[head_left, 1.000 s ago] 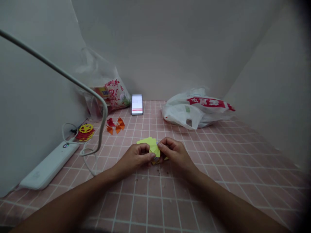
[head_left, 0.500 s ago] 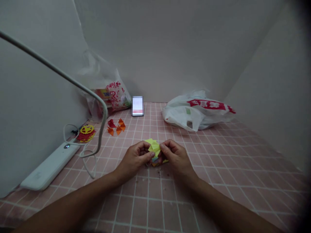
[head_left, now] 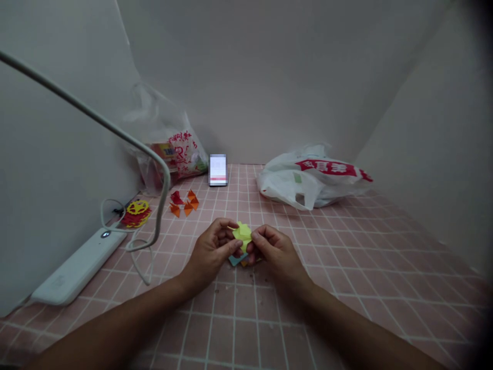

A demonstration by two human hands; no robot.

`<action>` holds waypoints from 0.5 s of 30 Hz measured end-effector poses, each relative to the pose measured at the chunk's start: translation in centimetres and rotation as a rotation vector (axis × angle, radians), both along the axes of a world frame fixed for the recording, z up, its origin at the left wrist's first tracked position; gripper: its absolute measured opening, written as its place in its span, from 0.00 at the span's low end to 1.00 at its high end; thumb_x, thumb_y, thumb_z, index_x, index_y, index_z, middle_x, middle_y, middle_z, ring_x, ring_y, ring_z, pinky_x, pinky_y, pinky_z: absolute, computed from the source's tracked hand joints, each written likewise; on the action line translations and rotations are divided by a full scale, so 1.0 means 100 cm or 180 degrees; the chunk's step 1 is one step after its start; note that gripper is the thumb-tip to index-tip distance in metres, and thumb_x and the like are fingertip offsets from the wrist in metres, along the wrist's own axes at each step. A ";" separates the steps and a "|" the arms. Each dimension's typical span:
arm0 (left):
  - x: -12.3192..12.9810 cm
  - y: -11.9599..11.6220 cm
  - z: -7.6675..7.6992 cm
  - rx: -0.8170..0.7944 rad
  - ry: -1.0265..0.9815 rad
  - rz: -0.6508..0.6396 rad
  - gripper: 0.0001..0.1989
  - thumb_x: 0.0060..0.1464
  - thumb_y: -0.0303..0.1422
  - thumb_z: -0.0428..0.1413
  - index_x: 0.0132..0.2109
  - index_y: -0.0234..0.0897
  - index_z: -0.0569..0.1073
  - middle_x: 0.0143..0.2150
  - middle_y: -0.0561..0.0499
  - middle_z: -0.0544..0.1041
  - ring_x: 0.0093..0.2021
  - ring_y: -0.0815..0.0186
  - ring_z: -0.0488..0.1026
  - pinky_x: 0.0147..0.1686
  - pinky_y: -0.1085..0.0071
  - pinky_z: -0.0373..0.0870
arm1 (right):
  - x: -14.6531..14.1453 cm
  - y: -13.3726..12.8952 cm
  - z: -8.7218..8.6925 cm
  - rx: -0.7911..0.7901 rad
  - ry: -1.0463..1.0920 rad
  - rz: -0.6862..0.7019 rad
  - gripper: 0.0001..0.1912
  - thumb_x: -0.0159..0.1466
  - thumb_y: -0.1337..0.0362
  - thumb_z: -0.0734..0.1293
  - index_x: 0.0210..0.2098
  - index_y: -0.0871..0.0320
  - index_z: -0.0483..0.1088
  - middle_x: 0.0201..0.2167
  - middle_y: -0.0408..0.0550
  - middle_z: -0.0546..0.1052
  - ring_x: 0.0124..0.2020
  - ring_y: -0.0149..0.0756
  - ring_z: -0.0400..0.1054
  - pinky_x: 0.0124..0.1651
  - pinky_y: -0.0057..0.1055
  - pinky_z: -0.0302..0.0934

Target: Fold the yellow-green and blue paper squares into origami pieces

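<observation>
A folded piece of yellow paper (head_left: pixel 242 235) is held between both hands, above the pink tiled surface (head_left: pixel 246 318). My left hand (head_left: pixel 213 249) pinches its left side between thumb and fingers. On the other side, my right hand (head_left: pixel 278 252) grips the paper's right edge with thumb and forefinger. Beneath the hands lies a light blue sheet (head_left: pixel 238 259), with a bit of orange (head_left: pixel 245 263) showing beside it; the fingers hide most of both.
Several small orange and red folded paper pieces (head_left: pixel 188 208) lie left of centre. Yellow and red cut-outs (head_left: pixel 137 208) are near a long white device (head_left: pixel 79 264) with a cable (head_left: pixel 164 205). Behind stand a phone (head_left: pixel 217 169) and plastic bags (head_left: pixel 181 149), (head_left: pixel 311 177).
The yellow paper has been turned and spread flatter between my fingers. More of the light blue sheet shows below it. Both hands stay in nearly the same place.
</observation>
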State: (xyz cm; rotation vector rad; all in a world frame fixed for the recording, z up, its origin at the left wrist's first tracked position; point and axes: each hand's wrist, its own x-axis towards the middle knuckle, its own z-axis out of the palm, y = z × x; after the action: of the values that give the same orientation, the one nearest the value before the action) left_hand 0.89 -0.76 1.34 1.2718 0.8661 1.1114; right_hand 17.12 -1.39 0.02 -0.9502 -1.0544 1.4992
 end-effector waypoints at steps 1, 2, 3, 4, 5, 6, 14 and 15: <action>0.000 0.000 0.001 -0.0022 0.0021 0.0027 0.14 0.50 0.31 0.63 0.42 0.36 0.67 0.27 0.57 0.74 0.27 0.70 0.75 0.29 0.74 0.71 | 0.000 0.000 0.000 0.0021 -0.0005 0.0007 0.18 0.58 0.52 0.71 0.27 0.58 0.65 0.22 0.41 0.75 0.18 0.27 0.68 0.25 0.27 0.65; -0.001 0.000 0.001 -0.0052 0.0052 0.0059 0.13 0.49 0.32 0.63 0.40 0.35 0.68 0.26 0.56 0.75 0.27 0.70 0.75 0.29 0.74 0.71 | 0.000 -0.001 0.001 0.0041 -0.0006 0.0007 0.17 0.59 0.52 0.71 0.27 0.58 0.65 0.22 0.41 0.75 0.18 0.27 0.68 0.25 0.27 0.65; -0.001 0.000 0.001 -0.0087 0.0085 0.0094 0.12 0.49 0.33 0.63 0.38 0.35 0.68 0.26 0.56 0.75 0.26 0.70 0.75 0.29 0.74 0.72 | 0.000 -0.002 0.001 0.0059 -0.0001 -0.0001 0.17 0.59 0.52 0.71 0.27 0.58 0.65 0.22 0.41 0.75 0.18 0.27 0.68 0.25 0.26 0.65; -0.001 0.001 0.001 -0.0120 0.0117 0.0131 0.12 0.49 0.33 0.63 0.37 0.35 0.69 0.25 0.55 0.76 0.26 0.69 0.76 0.29 0.74 0.72 | 0.000 -0.002 0.001 0.0074 0.0011 -0.0002 0.16 0.60 0.53 0.70 0.27 0.58 0.65 0.23 0.41 0.75 0.18 0.27 0.68 0.25 0.26 0.65; -0.002 0.001 0.001 -0.0146 0.0147 0.0164 0.11 0.49 0.33 0.64 0.36 0.35 0.69 0.25 0.55 0.76 0.26 0.69 0.76 0.30 0.74 0.72 | 0.000 -0.002 0.001 0.0092 0.0030 0.0002 0.16 0.60 0.53 0.70 0.27 0.58 0.66 0.23 0.41 0.75 0.19 0.27 0.68 0.25 0.26 0.65; -0.002 0.001 0.001 -0.0166 0.0167 0.0195 0.11 0.48 0.34 0.64 0.35 0.34 0.69 0.25 0.55 0.77 0.26 0.69 0.76 0.30 0.74 0.73 | -0.001 -0.003 0.001 0.0112 0.0058 0.0012 0.16 0.61 0.53 0.70 0.28 0.58 0.66 0.23 0.41 0.75 0.19 0.27 0.68 0.25 0.26 0.65; -0.002 0.002 0.002 -0.0177 0.0208 0.0277 0.11 0.47 0.34 0.64 0.33 0.34 0.72 0.25 0.55 0.77 0.27 0.70 0.76 0.30 0.75 0.73 | -0.002 -0.003 0.000 0.0177 0.0130 0.0083 0.16 0.60 0.54 0.71 0.28 0.59 0.66 0.23 0.41 0.75 0.19 0.27 0.68 0.26 0.26 0.64; -0.002 0.002 0.002 -0.0181 0.0185 0.0286 0.11 0.47 0.34 0.65 0.32 0.33 0.72 0.25 0.55 0.77 0.27 0.70 0.76 0.31 0.75 0.73 | -0.002 -0.003 0.000 0.0170 0.0117 0.0082 0.15 0.60 0.54 0.70 0.28 0.59 0.66 0.23 0.41 0.75 0.19 0.27 0.68 0.26 0.26 0.64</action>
State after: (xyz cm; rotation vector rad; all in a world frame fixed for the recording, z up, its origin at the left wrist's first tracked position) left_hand 0.70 -0.55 1.53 1.2332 1.0000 1.1172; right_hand 16.93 -1.71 0.05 -0.8715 -1.0785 1.4970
